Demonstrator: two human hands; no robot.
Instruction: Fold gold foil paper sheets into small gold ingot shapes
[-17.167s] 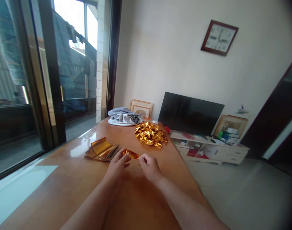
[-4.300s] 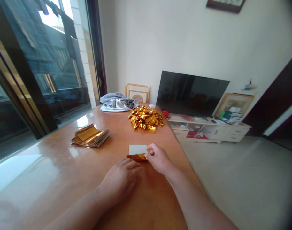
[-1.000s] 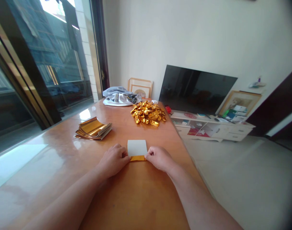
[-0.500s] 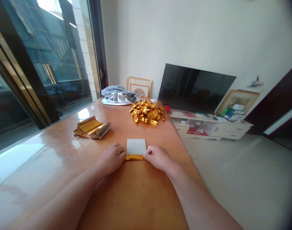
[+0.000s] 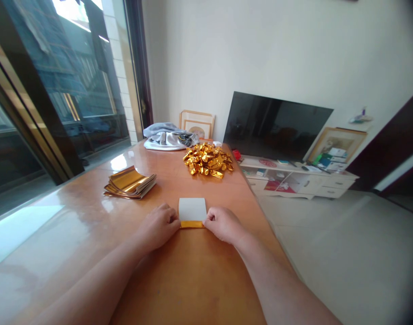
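Observation:
A small sheet of foil paper (image 5: 192,210) lies white side up on the wooden table (image 5: 193,280), its near edge folded over into a narrow gold strip (image 5: 192,224). My left hand (image 5: 158,228) pinches the strip's left end with curled fingers. My right hand (image 5: 223,224) pinches the right end the same way. Both hands rest on the table top.
A stack of flat gold foil sheets (image 5: 130,183) lies to the left. A heap of folded gold pieces (image 5: 208,160) sits farther back, with a grey cloth bundle (image 5: 167,136) behind it. The table's right edge drops to a tiled floor; a television (image 5: 277,126) stands beyond.
Both hands stay at the ends of the gold fold. The folded strip looks slightly narrower and flatter than a second ago. Otherwise only the camera shifted a little.

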